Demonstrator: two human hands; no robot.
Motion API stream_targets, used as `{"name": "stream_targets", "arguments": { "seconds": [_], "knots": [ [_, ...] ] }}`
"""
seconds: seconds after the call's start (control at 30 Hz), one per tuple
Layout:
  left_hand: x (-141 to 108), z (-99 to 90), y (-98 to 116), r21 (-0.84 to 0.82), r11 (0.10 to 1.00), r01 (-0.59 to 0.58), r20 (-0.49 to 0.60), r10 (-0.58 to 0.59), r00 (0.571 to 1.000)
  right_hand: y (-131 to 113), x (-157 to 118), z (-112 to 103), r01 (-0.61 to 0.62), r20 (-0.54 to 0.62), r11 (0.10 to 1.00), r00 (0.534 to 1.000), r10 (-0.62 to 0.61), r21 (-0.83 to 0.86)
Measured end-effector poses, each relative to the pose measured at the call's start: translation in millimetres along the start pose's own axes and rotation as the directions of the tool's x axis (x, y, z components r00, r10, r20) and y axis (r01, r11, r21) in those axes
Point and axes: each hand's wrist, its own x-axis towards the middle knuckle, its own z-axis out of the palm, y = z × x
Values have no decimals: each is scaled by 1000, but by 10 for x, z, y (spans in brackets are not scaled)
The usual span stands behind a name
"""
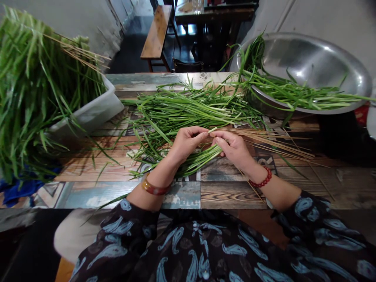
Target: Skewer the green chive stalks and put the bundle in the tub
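Both hands meet over the middle of the table. My left hand (188, 141) pinches the pale end of a green chive stalk (212, 129). My right hand (232, 147) is closed beside it, its fingers around the pale ends of a small bunch of chives (202, 159) that trails left below my left hand. A large pile of chives (179, 107) lies just beyond the hands. Thin wooden skewers (282, 147) spread out to the right of my right hand, some running up to its fingers. Whether the right fingers also hold a skewer is unclear.
At the left, a white plastic bin (96, 109) is heaped with chives, with skewers on top. A steel basin (311, 58) with more chives stands at the back right. Blue cloth (20, 190) lies at the left edge. Beyond the table (182, 196) is a wooden bench (158, 33).
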Motion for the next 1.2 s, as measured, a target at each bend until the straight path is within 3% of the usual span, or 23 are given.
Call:
{"name": "stream_targets", "arguments": {
  "seconds": [0.27,0.47,0.67,0.83,1.0,1.1,1.2],
  "knots": [
    [-12,-5,33,105,993,-54,7,54,999,55,-11,6,73,-33,997,997,-72,25],
    [-25,-4,39,77,996,-41,45,38,998,23,-34,-2,184,-14,975,982,-188,-127],
    [-71,57,88,94,996,-3,162,-13,987,16,-49,12,239,-58,933,963,-264,-270],
    [-62,65,99,248,957,-147,106,124,987,22,-42,-14,155,-41,970,985,-165,-186],
    [-24,-35,90,93,994,-65,56,60,997,22,-54,-129,-4,40,1000,999,3,24],
    [-16,-74,87,7,999,-35,27,35,999,15,-85,-198,-14,102,996,994,23,-86],
    [-16,-67,82,7,999,-36,48,36,998,2,-109,-222,89,97,963,993,-67,-253]
  ]
}}
